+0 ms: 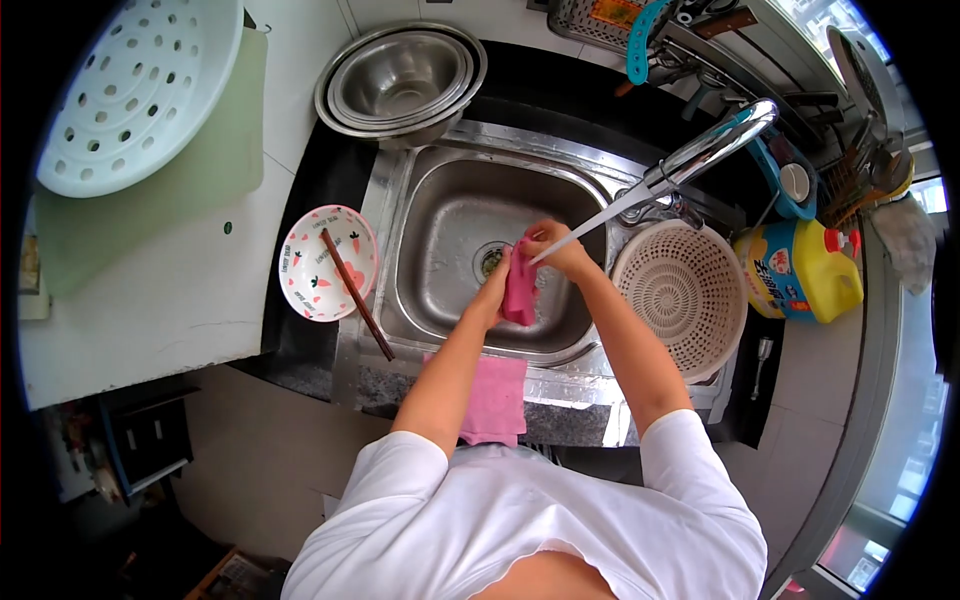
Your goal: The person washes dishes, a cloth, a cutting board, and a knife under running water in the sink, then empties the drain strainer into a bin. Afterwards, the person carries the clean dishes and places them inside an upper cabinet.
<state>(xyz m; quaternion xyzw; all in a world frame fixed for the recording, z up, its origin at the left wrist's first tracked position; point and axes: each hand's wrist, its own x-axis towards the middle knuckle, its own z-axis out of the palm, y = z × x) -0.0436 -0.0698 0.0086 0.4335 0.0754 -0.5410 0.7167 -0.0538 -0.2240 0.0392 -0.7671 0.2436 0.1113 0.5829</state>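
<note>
Over the steel sink [425, 220] I hold a wet, dark pink cloth [520, 292] with both hands. My left hand [496, 288] grips its left side. At the cloth's upper end, my right hand [556, 245] has its fingers closed on the fabric. Water streams from the chrome faucet [715, 145] down to my right hand and the cloth. Beneath them the drain [490, 262] holds some greenish scraps, partly hidden by my left hand. A second, lighter pink cloth [495, 400] hangs over the counter's front edge.
Left of the sink sits a patterned bowl [310, 265] with chopsticks [358, 295] across its rim. Nested steel basins [400, 80] stand behind. To the right are a beige colander [685, 290], a yellow detergent jug [800, 270] and several utensils.
</note>
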